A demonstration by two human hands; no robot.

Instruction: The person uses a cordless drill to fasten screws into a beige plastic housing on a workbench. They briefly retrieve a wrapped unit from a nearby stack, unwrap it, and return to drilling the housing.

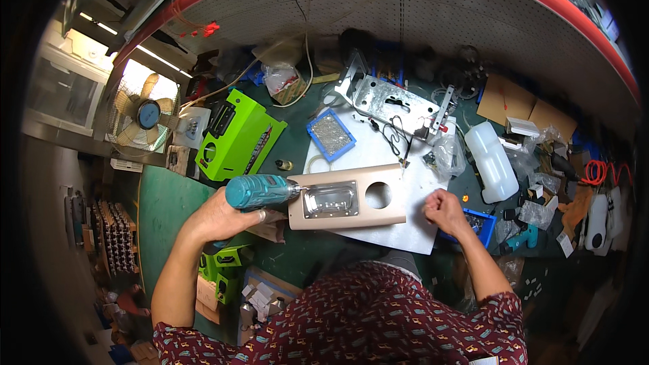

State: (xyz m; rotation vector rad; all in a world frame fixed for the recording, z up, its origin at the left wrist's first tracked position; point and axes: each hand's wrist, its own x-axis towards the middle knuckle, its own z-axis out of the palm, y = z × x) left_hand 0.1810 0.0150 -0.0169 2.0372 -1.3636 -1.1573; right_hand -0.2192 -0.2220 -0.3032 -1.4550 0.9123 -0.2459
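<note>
My left hand grips a teal cordless drill by its handle, a ring on one finger. The drill lies nearly level and points right; its tip is at the upper left corner of a clear rectangular window. That window is set in a beige panel, which also has a large round hole. My right hand is closed just right of the panel, apart from it; whatever its fingers may hold is hidden. Beneath the panel spreads a white foam sheet.
Behind the panel stand a blue tray of small metal parts and a metal bracket assembly with black wires. A bright green housing is at the left. Rightward are a white plastic tank, a blue bin and another teal drill.
</note>
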